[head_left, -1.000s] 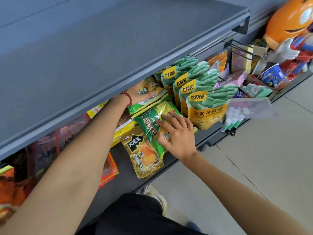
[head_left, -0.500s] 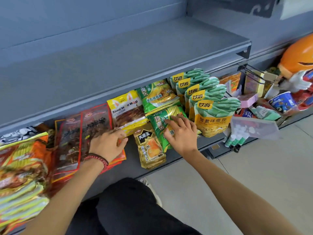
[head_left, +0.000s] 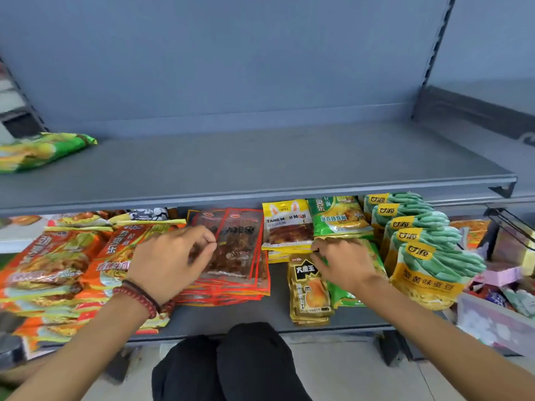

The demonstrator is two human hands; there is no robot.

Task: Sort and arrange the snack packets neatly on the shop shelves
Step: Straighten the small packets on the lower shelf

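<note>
Lower shelf (head_left: 220, 316) holds snack packets (head_left: 428, 273) | left hand (head_left: 170, 256) pinches red packets (head_left: 240, 250) | right hand (head_left: 344, 264) rests on green packet (head_left: 346, 296)

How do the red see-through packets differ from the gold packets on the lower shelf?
The red see-through packets show dark contents through clear film; the gold packets are opaque with a black label. The red ones look wider, the gold ones narrower. The left hand pinches the red ones. Both lie flat, stacked on the lower shelf.
</note>
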